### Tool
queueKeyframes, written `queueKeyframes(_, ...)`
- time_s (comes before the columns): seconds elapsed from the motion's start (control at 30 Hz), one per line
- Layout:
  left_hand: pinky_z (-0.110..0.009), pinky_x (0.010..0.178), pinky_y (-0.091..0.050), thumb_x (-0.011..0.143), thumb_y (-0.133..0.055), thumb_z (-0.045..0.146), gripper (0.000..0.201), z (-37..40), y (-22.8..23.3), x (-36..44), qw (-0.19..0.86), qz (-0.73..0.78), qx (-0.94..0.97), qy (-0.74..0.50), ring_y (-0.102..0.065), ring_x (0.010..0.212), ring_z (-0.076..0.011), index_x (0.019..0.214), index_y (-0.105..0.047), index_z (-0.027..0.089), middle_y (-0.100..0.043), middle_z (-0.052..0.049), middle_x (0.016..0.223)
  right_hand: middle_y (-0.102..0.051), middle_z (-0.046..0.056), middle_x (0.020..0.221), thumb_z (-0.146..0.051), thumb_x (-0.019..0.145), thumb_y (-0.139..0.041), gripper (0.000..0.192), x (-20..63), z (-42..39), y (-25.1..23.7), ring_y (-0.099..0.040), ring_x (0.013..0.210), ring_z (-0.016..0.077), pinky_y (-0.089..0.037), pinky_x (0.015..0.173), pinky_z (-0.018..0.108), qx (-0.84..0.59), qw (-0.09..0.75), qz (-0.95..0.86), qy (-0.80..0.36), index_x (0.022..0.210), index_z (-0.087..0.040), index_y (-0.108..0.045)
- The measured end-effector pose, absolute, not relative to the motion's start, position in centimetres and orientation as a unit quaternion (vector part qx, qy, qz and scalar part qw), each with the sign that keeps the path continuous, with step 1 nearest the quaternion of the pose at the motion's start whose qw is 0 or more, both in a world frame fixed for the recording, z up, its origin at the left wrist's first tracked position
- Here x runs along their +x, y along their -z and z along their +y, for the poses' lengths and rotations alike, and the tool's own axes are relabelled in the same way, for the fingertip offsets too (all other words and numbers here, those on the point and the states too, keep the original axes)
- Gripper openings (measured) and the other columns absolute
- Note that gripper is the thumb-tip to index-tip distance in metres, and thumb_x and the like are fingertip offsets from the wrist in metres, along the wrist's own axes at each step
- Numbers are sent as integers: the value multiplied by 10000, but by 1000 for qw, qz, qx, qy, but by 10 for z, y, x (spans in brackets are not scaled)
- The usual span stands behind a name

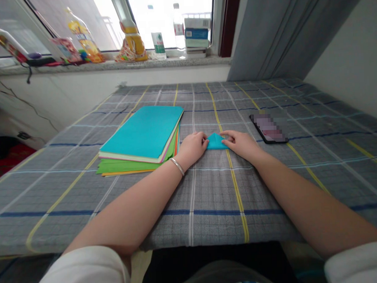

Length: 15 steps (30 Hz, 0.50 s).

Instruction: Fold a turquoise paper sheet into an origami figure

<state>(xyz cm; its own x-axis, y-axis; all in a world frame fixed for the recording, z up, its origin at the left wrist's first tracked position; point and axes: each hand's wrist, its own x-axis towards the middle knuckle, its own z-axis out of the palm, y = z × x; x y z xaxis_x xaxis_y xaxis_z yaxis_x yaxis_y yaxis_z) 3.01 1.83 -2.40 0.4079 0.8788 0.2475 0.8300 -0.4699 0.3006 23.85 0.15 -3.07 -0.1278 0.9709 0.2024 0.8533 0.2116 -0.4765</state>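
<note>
A small folded piece of blue paper [216, 142] lies on the plaid cloth, its top edge peaked like a low triangle. My left hand [195, 147], below a silver bangle [177, 166], pinches its left end with curled fingers. At the opposite end, my right hand [238, 143] grips the paper between thumb and forefinger. Just left of my left hand is a stack of coloured paper [141, 133], a blue sheet on top and green, white, pink and orange edges showing beneath.
A phone [269, 129] lies on the plaid cloth [215, 190] to the right. Along the windowsill [173, 63] behind stand a yellow-labelled bottle [84, 35], a clear bottle [179, 30], a white-and-green tube [158, 44] and stacked boxes [197, 36]. A grey curtain [274, 31] hangs at the right.
</note>
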Motion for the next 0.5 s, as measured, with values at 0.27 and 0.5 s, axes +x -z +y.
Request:
queueKeyframes(0.27,-311,817,-473,988,-419,311,341,20,28,29,27,469,866,-171,-627,914,-201,1217,-662,243,-631,-72,1018,-739,80,1061,-288,896,-538,349,232,-1,26,-664,921,251,-495,769,364,-619,205,-753,-89,1200,-239,-702)
queueKeyframes(0.5,-338,890,-459,923,-499,564,535,23,28,28,2,406,904,-132,-596,984,-233,1283,-614,187,-577,-107,1071,-731,83,1132,-298,911,-517,327,231,1,28,-668,1028,273,-510,859,397,-627,198,-750,-74,1149,-227,-729)
